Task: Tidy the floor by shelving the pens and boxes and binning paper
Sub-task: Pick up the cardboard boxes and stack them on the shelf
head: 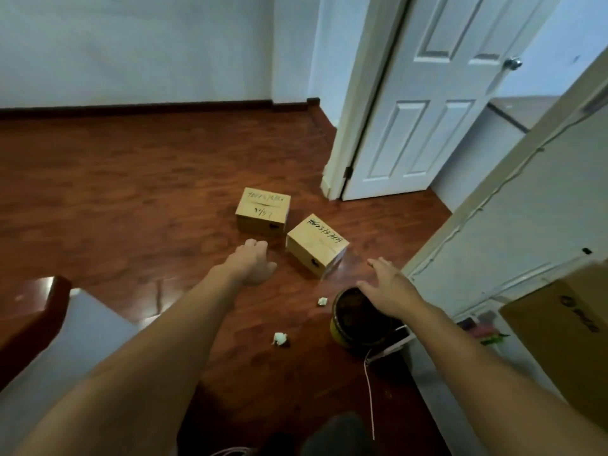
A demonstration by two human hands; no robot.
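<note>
Two small cardboard boxes with black writing on top sit on the wooden floor: the far box (262, 210) and the near box (316, 245), almost touching. My left hand (252, 262) hovers left of the near box with fingers curled downward, holding nothing. My right hand (387, 284) is stretched out with spread fingers right of the near box, above a dark round bin (355, 320). Two crumpled paper balls lie on the floor: one (322, 301) beside the bin, another (280, 339) closer to me. No pens are visible.
A white door (437, 103) stands open at the back right. A white shelf unit side (526, 205) runs along the right, with a large cardboard box (566, 327) on it. A grey seat with a dark wooden arm (36, 317) is at the left. A thin cord (369, 390) trails on the floor.
</note>
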